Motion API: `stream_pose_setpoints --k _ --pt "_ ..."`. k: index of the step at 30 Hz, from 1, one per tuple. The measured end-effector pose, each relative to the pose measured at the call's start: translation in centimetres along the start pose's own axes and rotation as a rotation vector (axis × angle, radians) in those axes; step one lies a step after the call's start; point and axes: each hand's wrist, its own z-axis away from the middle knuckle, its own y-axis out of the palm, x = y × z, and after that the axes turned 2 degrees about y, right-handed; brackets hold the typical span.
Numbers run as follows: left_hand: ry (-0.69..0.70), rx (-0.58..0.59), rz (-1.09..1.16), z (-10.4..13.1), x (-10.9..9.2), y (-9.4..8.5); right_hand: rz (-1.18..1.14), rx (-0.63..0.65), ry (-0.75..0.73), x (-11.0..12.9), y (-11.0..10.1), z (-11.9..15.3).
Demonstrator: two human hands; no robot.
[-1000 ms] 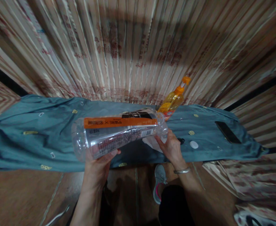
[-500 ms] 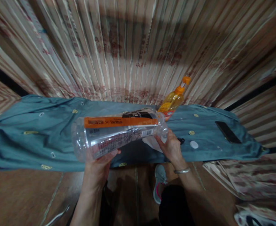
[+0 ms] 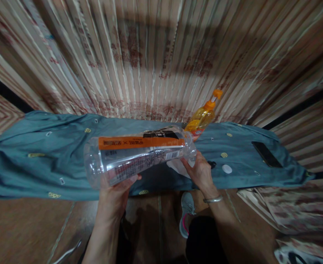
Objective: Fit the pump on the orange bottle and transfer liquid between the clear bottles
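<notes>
A large clear plastic bottle (image 3: pixel 139 156) with an orange and silver label lies on its side in the air above the cloth, its neck pointing right. My left hand (image 3: pixel 117 190) grips it from below near the base, thumb along the label. Around the neck end, my right hand (image 3: pixel 200 170) is closed, with some fingers hidden behind the bottle. A white tissue-like piece (image 3: pixel 178 167) shows under the neck, beside my right hand; whether I hold it I cannot tell. Just behind the neck stands a pump bottle (image 3: pixel 202 116) of yellow liquid with an orange top.
A teal patterned cloth (image 3: pixel 68 157) covers the narrow table. To the right lie a white round cap (image 3: pixel 227 169), a small black object (image 3: pixel 212 164) and a dark phone (image 3: pixel 266 154). Striped curtains (image 3: pixel 150 66) hang behind. Below is a tiled floor (image 3: pixel 32 220).
</notes>
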Motion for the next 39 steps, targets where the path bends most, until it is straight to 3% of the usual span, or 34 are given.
stream_pose_setpoints --k 16,28,39 --pt "0.001 -0.022 -0.001 0.0 -0.4 0.5 -0.009 0.005 -0.002 -0.1 0.0 0.0" --pt "-0.006 0.013 0.011 -0.2 0.6 -0.8 -0.003 0.002 0.008 -0.1 0.0 0.0" --pt "-0.003 -0.021 -0.007 0.0 -0.1 0.2 -0.004 -0.005 -0.006 -0.2 0.2 0.1"
